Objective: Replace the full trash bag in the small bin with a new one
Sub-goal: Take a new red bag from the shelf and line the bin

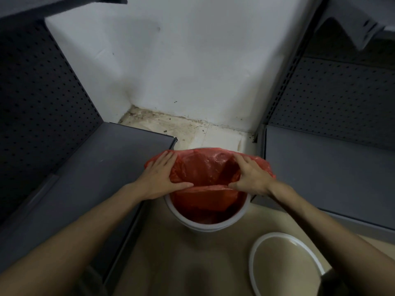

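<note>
A small white bin stands on the floor between two grey shelf units. A red plastic bag lines it, its mouth folded over the far rim and hanging loose inside at the near side. My left hand holds the bag's left edge, fingers laid over the outside and thumb hooked on the inner fold. My right hand holds the right edge the same way, thumb pointing inward. The bag's inside looks empty.
A white ring-shaped bin lid or rim lies on the beige floor to the right of the bin. Grey shelves with perforated back panels flank both sides. A white wall and dirty floor corner lie behind the bin.
</note>
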A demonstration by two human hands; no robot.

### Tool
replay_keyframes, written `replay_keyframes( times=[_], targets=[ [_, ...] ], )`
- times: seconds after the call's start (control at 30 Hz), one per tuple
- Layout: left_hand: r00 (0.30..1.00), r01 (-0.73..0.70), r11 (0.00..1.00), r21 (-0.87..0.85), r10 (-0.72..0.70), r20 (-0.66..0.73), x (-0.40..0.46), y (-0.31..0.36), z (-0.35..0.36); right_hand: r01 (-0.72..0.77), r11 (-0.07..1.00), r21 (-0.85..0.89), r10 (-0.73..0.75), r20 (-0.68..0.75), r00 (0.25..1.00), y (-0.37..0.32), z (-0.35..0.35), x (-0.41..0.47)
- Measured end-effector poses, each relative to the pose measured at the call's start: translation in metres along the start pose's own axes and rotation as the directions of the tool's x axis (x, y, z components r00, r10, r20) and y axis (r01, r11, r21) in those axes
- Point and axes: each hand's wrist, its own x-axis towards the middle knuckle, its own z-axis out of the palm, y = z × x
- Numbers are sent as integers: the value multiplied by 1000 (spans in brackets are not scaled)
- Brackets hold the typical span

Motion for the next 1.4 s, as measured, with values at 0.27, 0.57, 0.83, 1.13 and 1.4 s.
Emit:
replay_keyframes(
  times=[0.27,0.57,0.83,1.13,1.4],
  targets=[
    [1000,-14,1000,-12,14,20,26,1,-12,-51,999,11,50,82,995,14,-18,34],
    [992,-43,974,-224,69,110,37,-15,-12,-53,974,219,15,172,985,22,0,34],
    [979,-79,824,-562,171,114,11,-12,-6,-67,911,407,-14,194,981,41,9,16],
    [996,-67,930,-360,44,-72,-32,-8,-1,74,930,360,-87,21,996,30,-2,-21],
    [995,-82,957,-279,93,26,-47,2,6,111,956,270,-85,-103,991,34,8,-41]
  ],
)
